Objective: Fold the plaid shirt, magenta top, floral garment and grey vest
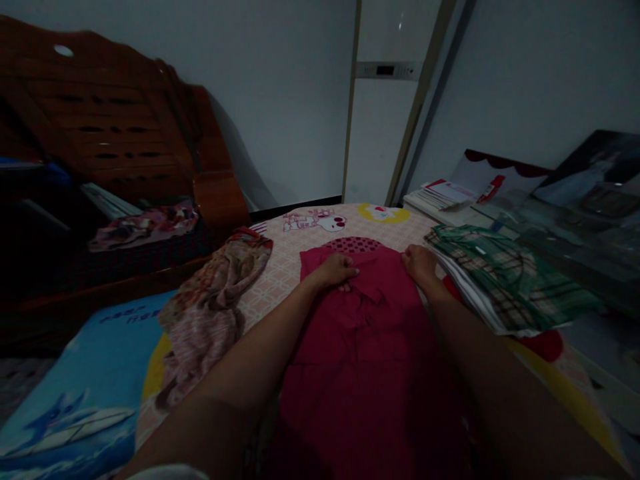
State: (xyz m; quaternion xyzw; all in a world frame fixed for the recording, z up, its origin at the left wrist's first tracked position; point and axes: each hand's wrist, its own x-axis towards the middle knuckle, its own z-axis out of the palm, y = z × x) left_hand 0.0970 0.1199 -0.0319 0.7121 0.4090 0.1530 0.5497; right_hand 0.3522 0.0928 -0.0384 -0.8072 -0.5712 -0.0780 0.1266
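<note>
Crimson cloth [357, 340], near end lost in shadow, is pinched in the left hand [336, 271] and right hand [420, 263], between a crumpled garment [213, 300] and folded green plaid cloth [515, 277].

Head-worn view, forward and down

Reaches forward with both bare arms, slanting them inward from the lower corners of the view without crossing. Holds left arm [250, 353] long and low, with left wrist [313, 283] nearly straight. Turns the back of left hand [335, 270] upward, with fingers [351, 272] bent inward in a pinch. Angles right arm [480, 353] toward the middle, with right wrist [433, 283] just short of the curled right hand [421, 261]. Grips firmly there, tucking the fingers under. Holds both hands well apart at roughly equal reach, ahead of the forearms
</note>
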